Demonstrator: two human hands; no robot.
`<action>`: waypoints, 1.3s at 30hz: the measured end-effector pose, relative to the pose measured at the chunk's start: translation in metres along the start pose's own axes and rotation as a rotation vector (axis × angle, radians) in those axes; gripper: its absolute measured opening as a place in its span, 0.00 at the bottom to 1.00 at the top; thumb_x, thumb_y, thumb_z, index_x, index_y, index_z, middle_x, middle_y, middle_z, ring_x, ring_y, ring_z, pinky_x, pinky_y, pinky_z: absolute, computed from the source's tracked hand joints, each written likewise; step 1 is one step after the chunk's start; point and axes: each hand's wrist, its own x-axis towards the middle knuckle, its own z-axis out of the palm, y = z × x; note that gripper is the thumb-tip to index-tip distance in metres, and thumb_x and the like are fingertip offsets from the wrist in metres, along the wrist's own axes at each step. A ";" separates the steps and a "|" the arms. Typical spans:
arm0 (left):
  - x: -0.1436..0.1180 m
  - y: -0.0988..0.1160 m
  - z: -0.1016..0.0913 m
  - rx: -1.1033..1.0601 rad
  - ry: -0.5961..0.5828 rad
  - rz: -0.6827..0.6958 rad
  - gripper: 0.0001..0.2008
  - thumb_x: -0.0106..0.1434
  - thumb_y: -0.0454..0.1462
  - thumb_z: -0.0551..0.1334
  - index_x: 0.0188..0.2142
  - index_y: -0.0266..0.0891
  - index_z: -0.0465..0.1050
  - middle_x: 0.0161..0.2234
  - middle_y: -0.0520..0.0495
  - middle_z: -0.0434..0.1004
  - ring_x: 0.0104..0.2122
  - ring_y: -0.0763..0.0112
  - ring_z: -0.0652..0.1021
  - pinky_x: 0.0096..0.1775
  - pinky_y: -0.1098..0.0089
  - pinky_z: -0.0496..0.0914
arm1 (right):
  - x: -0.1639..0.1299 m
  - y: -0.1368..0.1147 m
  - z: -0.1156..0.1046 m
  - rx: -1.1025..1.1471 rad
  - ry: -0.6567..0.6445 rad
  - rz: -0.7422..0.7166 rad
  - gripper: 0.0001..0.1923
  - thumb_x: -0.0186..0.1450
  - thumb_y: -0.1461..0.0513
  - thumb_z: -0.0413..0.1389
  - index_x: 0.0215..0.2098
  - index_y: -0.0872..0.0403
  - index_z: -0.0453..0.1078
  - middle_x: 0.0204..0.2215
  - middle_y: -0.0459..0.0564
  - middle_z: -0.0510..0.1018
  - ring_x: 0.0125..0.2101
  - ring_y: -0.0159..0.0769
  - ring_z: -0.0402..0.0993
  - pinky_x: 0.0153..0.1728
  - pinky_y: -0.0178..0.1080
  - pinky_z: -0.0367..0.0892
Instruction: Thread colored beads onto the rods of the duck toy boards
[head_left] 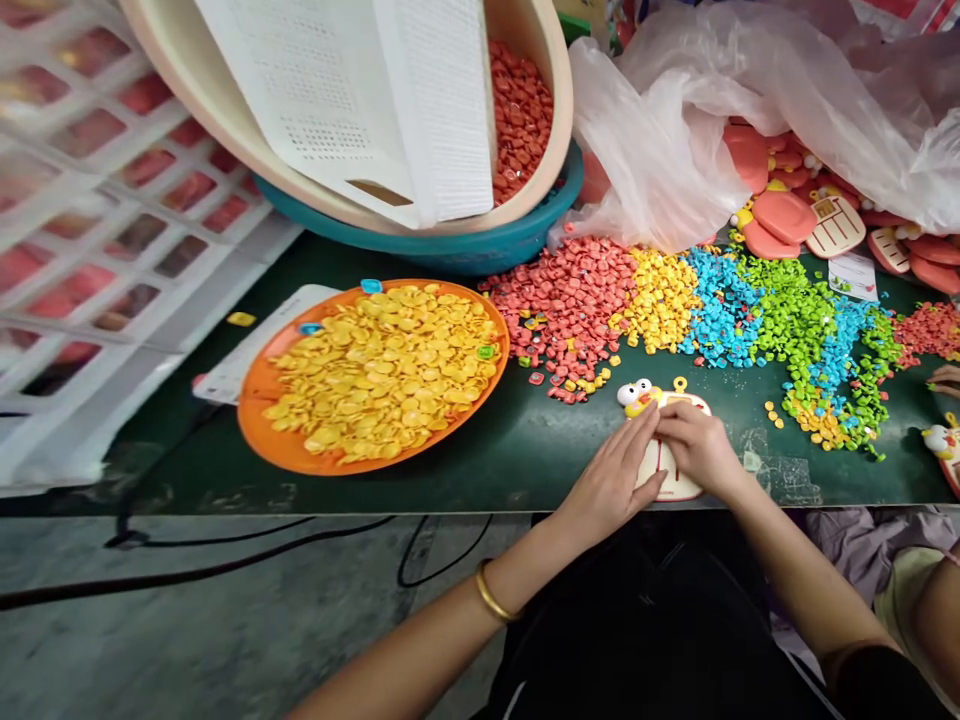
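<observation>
Table (465, 455) (dark green) bears bright plastic heaps (720, 305).

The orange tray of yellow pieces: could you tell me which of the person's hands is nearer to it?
Left. The left hand lies on the toy board, on the side toward the orange tray. The right hand rests on the board's far side.

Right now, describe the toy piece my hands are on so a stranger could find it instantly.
On the green table, look right of the orange tray, at the near edge. Under the left hand and right hand lies a cream toy board. Only it has a duck head at its top.
</observation>
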 end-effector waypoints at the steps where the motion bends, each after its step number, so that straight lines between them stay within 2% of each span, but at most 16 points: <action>1: 0.001 0.001 -0.001 0.007 -0.009 -0.003 0.35 0.73 0.43 0.52 0.72 0.37 0.38 0.71 0.33 0.47 0.69 0.53 0.57 0.64 0.50 0.61 | 0.012 0.006 -0.005 -0.030 0.028 0.033 0.19 0.70 0.67 0.47 0.46 0.47 0.79 0.44 0.52 0.77 0.46 0.39 0.72 0.49 0.40 0.70; 4: 0.002 0.003 -0.002 0.049 -0.072 0.002 0.29 0.72 0.40 0.51 0.70 0.39 0.49 0.70 0.37 0.51 0.68 0.51 0.58 0.64 0.50 0.60 | 0.042 0.030 -0.028 -0.228 0.073 0.155 0.18 0.69 0.68 0.48 0.45 0.49 0.79 0.44 0.55 0.77 0.46 0.44 0.69 0.50 0.45 0.67; 6: 0.003 0.004 -0.001 0.069 -0.099 0.008 0.28 0.72 0.39 0.50 0.69 0.38 0.53 0.69 0.38 0.56 0.68 0.52 0.59 0.65 0.50 0.59 | 0.049 0.041 -0.040 -0.305 0.011 0.122 0.17 0.69 0.67 0.49 0.43 0.49 0.80 0.42 0.55 0.78 0.45 0.46 0.67 0.49 0.47 0.66; 8: 0.004 0.005 0.001 0.076 -0.075 0.007 0.28 0.72 0.39 0.50 0.69 0.35 0.54 0.67 0.37 0.58 0.67 0.52 0.59 0.65 0.50 0.59 | 0.042 0.043 -0.043 -0.288 0.011 0.064 0.16 0.70 0.65 0.49 0.43 0.49 0.80 0.40 0.55 0.78 0.44 0.46 0.66 0.49 0.48 0.66; 12: 0.003 0.007 0.003 0.057 0.016 0.006 0.27 0.71 0.39 0.51 0.66 0.30 0.57 0.63 0.33 0.63 0.65 0.52 0.63 0.64 0.51 0.62 | 0.005 0.028 -0.030 -0.160 0.127 0.085 0.16 0.72 0.61 0.49 0.47 0.47 0.79 0.40 0.53 0.78 0.43 0.43 0.69 0.47 0.47 0.70; 15: 0.003 0.011 0.004 0.083 0.098 -0.023 0.26 0.69 0.38 0.54 0.64 0.29 0.60 0.59 0.32 0.66 0.62 0.51 0.65 0.62 0.51 0.63 | -0.017 0.019 -0.021 -0.115 0.119 0.109 0.18 0.73 0.61 0.46 0.48 0.48 0.78 0.42 0.55 0.77 0.43 0.42 0.71 0.46 0.44 0.71; 18: 0.002 0.015 0.006 0.131 0.169 -0.062 0.26 0.68 0.38 0.56 0.63 0.31 0.60 0.57 0.33 0.67 0.59 0.50 0.66 0.61 0.51 0.65 | -0.025 0.017 -0.021 -0.122 0.126 0.128 0.18 0.72 0.62 0.46 0.47 0.50 0.78 0.41 0.55 0.76 0.43 0.42 0.71 0.46 0.42 0.71; 23: 0.002 0.017 0.012 0.120 0.261 -0.149 0.21 0.66 0.40 0.58 0.55 0.32 0.63 0.50 0.34 0.67 0.54 0.50 0.68 0.56 0.48 0.68 | -0.029 0.013 -0.024 -0.068 0.069 0.091 0.14 0.71 0.63 0.49 0.42 0.50 0.78 0.39 0.53 0.75 0.40 0.38 0.74 0.43 0.38 0.72; 26: 0.002 0.017 0.013 0.116 0.300 -0.147 0.17 0.65 0.40 0.59 0.50 0.34 0.63 0.48 0.35 0.66 0.52 0.50 0.68 0.53 0.49 0.70 | -0.025 0.010 -0.020 -0.067 0.062 0.039 0.14 0.71 0.64 0.49 0.42 0.51 0.78 0.39 0.53 0.76 0.41 0.38 0.74 0.43 0.38 0.72; 30: 0.003 0.016 0.013 0.133 0.334 -0.151 0.11 0.65 0.39 0.59 0.44 0.37 0.62 0.46 0.37 0.65 0.51 0.51 0.67 0.52 0.49 0.70 | -0.014 0.005 -0.021 -0.056 0.056 0.060 0.12 0.70 0.64 0.50 0.40 0.51 0.77 0.37 0.52 0.76 0.39 0.38 0.75 0.43 0.38 0.72; 35: 0.003 0.016 0.014 0.106 0.326 -0.165 0.10 0.65 0.40 0.60 0.41 0.39 0.60 0.45 0.38 0.65 0.51 0.51 0.67 0.51 0.50 0.70 | -0.016 -0.006 -0.023 -0.026 0.006 0.081 0.09 0.68 0.65 0.52 0.36 0.51 0.75 0.37 0.51 0.74 0.39 0.37 0.74 0.44 0.38 0.71; 39: 0.003 0.017 0.013 0.080 0.303 -0.173 0.09 0.65 0.40 0.60 0.39 0.39 0.62 0.46 0.38 0.66 0.52 0.51 0.68 0.52 0.50 0.70 | 0.003 -0.012 -0.008 0.108 0.009 0.118 0.07 0.65 0.65 0.54 0.32 0.52 0.74 0.32 0.48 0.75 0.35 0.36 0.74 0.40 0.37 0.70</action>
